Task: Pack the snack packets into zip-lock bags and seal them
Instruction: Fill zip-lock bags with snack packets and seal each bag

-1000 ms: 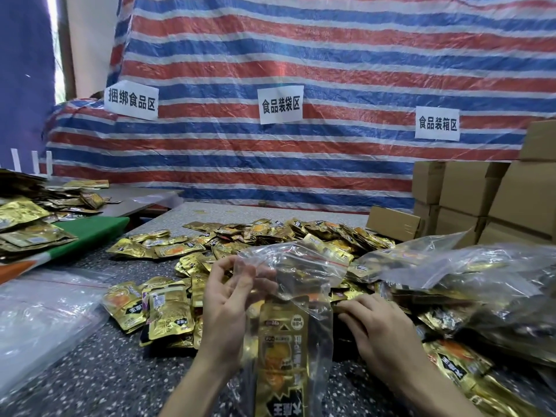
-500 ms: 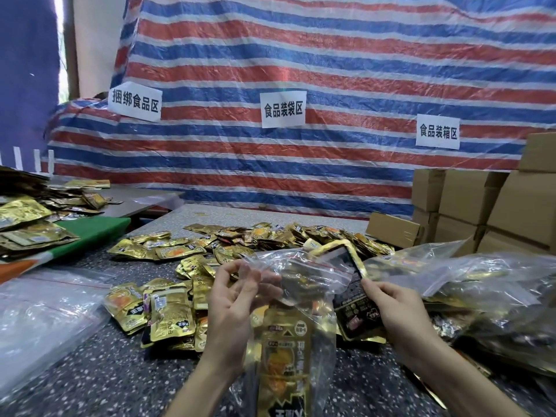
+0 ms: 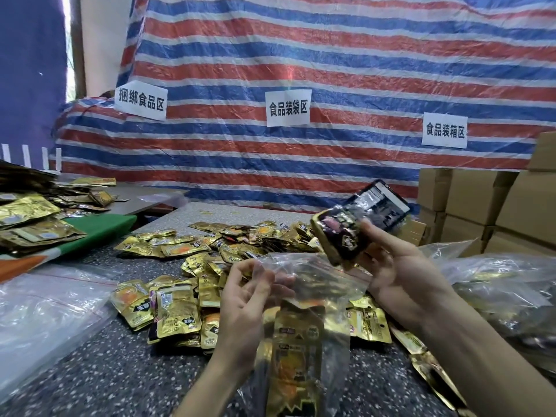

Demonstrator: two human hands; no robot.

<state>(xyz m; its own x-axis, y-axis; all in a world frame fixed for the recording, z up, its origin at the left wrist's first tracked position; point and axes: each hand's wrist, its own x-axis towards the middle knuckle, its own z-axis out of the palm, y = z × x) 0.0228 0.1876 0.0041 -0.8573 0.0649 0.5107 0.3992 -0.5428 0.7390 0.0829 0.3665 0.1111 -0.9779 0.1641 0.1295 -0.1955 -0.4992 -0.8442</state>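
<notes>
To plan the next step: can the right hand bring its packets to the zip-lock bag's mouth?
Probably yes: the right hand holds packets above the zip-lock bag; the left hand pinches its mouth; nothing lies between.

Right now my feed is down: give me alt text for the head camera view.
A person's left hand pinches the mouth of a clear zip-lock bag holding gold snack packets, while the right hand grips a stack of packets just above the opening. The speckled table behind is littered with loose packets, and cardboard boxes stand stacked at right.
</notes>
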